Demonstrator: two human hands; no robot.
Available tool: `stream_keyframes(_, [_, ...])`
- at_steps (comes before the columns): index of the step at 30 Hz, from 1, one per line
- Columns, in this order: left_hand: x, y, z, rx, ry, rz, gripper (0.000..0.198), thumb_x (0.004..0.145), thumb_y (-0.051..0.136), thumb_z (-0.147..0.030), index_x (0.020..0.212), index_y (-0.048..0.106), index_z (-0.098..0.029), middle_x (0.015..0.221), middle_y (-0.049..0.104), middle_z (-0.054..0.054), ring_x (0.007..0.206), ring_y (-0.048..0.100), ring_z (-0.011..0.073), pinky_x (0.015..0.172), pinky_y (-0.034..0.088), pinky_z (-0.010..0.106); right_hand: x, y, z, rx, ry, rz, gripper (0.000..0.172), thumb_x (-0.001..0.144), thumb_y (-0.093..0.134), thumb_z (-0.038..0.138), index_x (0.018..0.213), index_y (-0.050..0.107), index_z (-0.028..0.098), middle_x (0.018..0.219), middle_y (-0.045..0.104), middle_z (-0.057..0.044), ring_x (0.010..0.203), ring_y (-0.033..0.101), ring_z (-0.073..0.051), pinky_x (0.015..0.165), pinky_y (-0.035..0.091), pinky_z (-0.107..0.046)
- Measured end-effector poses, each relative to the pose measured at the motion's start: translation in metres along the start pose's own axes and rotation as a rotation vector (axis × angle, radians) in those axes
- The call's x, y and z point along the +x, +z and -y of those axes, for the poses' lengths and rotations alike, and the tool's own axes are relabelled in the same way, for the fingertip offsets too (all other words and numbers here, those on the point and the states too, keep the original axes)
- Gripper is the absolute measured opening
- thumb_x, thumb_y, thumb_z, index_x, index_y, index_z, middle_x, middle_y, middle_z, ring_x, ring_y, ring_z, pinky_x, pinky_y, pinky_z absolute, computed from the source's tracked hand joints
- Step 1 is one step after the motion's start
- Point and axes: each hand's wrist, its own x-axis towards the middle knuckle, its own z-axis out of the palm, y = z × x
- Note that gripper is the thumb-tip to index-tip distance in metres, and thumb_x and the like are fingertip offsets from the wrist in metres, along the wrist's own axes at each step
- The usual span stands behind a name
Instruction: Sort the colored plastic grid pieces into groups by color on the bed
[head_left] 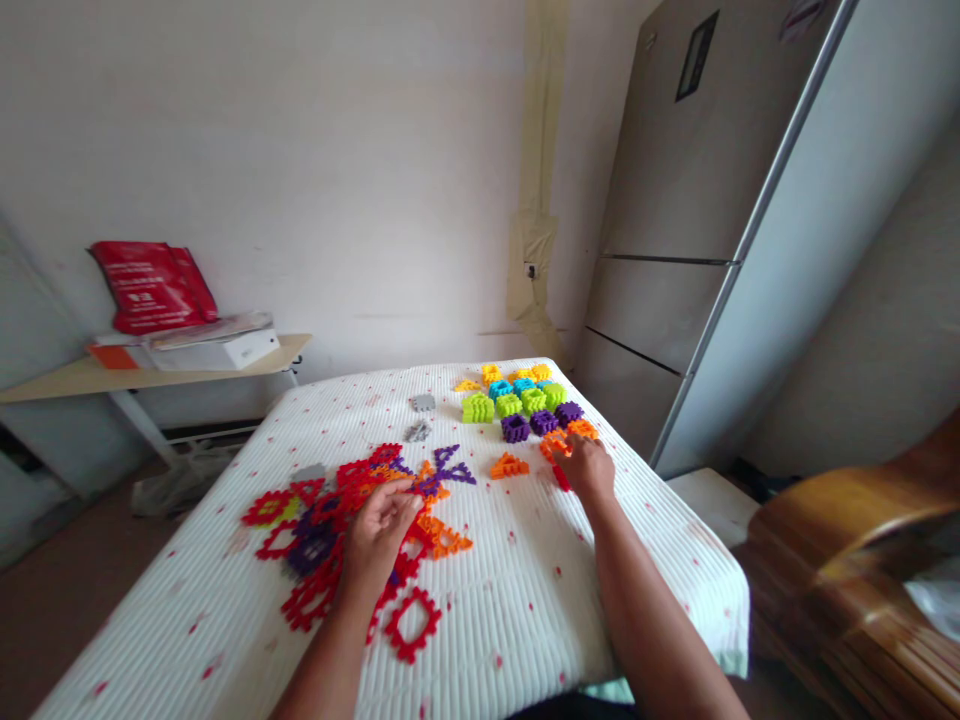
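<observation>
My left hand (pixel 379 535) rests with curled fingers on a loose pile of flat red, purple and orange interlocking pieces (pixel 330 530); whether it grips one I cannot tell. My right hand (pixel 589 468) reaches to the right side of the cloth and covers red and orange pieces (pixel 559 470) beside a row of assembled cubes. The cubes (pixel 525 400) stand in rows: yellow at the back, then blue, green, purple and orange. A single orange triangle piece (pixel 510 466) lies between my hands.
The table wears a white ribbed cloth (pixel 487 600) with small red dots. Two grey pieces (pixel 421 415) lie near the far edge. A tall fridge (pixel 675 250) stands at the right, a wooden chair (pixel 862 560) at the near right, a shelf with a red bag (pixel 154 285) at the left.
</observation>
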Motion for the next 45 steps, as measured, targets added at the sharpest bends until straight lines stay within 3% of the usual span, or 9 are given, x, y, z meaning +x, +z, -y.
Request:
stream_keyframes(17, [-0.001,-0.001,0.0,0.029,0.001,0.034,0.045,0.066,0.065,-0.047,0.097,0.057,-0.016,0.071,0.063,0.001,0.067,0.062,0.0176,0.069,0.05,0.03,0.003,0.008,0.009,-0.089,0.0,0.071,0.038,0.082,0.048,0.031,0.116,0.058,0.019,0.101,0.067,-0.013,0.103,0.056,-0.031,0.072,0.046,-0.038])
stream_keyframes(26, [-0.002,0.0,-0.003,0.047,0.005,0.028,0.044,0.065,0.066,-0.045,0.096,0.058,-0.015,0.071,0.064,0.002,0.071,0.063,0.0184,0.068,0.049,0.028,0.002,0.006,0.013,-0.12,0.036,0.131,0.03,0.083,0.049,0.032,0.107,0.061,0.018,0.104,0.065,-0.014,0.105,0.055,-0.028,0.076,0.045,-0.038])
stream_keyframes(30, [-0.002,-0.001,0.001,0.056,0.043,0.026,0.04,0.068,0.065,-0.041,0.098,0.058,-0.015,0.071,0.064,0.001,0.068,0.061,0.016,0.066,0.049,0.026,0.003,0.008,0.01,-0.128,0.02,0.117,0.034,0.081,0.051,0.033,0.109,0.061,0.018,0.104,0.065,-0.015,0.104,0.055,-0.03,0.074,0.045,-0.038])
stream_keyframes(33, [-0.001,-0.002,0.006,0.103,0.076,0.017,0.036,0.071,0.062,-0.04,0.097,0.06,-0.015,0.074,0.064,0.002,0.069,0.061,0.0163,0.066,0.049,0.027,0.002,0.009,0.01,-0.083,-0.007,0.02,0.036,0.081,0.053,0.036,0.112,0.06,0.019,0.105,0.064,-0.013,0.102,0.056,-0.029,0.073,0.045,-0.035])
stream_keyframes(36, [0.0,-0.002,0.009,0.19,0.12,-0.027,0.029,0.072,0.059,-0.038,0.09,0.064,-0.016,0.08,0.068,0.005,0.074,0.063,0.0186,0.069,0.049,0.029,-0.004,0.01,0.019,0.074,-0.148,-0.153,0.029,0.083,0.052,0.032,0.106,0.062,0.019,0.104,0.064,-0.011,0.098,0.057,-0.024,0.073,0.044,-0.031])
stream_keyframes(38, [0.001,-0.003,0.01,0.256,0.15,-0.086,0.025,0.073,0.057,-0.037,0.084,0.065,-0.016,0.08,0.069,0.006,0.074,0.063,0.0195,0.069,0.049,0.03,-0.015,0.013,0.033,0.25,-0.353,-0.17,0.022,0.084,0.051,0.028,0.097,0.064,0.018,0.097,0.066,-0.009,0.09,0.059,-0.02,0.073,0.044,-0.028])
stream_keyframes(42, [0.002,-0.006,0.01,0.36,0.181,-0.148,0.024,0.073,0.054,-0.036,0.082,0.066,-0.017,0.076,0.069,0.005,0.069,0.063,0.0192,0.068,0.049,0.031,-0.048,0.023,0.065,0.523,-0.792,0.138,0.011,0.079,0.056,0.022,0.085,0.064,0.019,0.08,0.067,-0.003,0.067,0.059,-0.013,0.064,0.042,-0.022])
stream_keyframes(45, [0.002,-0.007,0.01,0.405,0.198,-0.136,0.024,0.075,0.053,-0.035,0.082,0.066,-0.017,0.078,0.07,0.005,0.071,0.063,0.0192,0.07,0.049,0.031,-0.07,0.026,0.083,0.483,-0.986,0.298,0.016,0.075,0.063,0.026,0.089,0.064,0.019,0.082,0.066,-0.002,0.069,0.058,-0.013,0.062,0.04,-0.022])
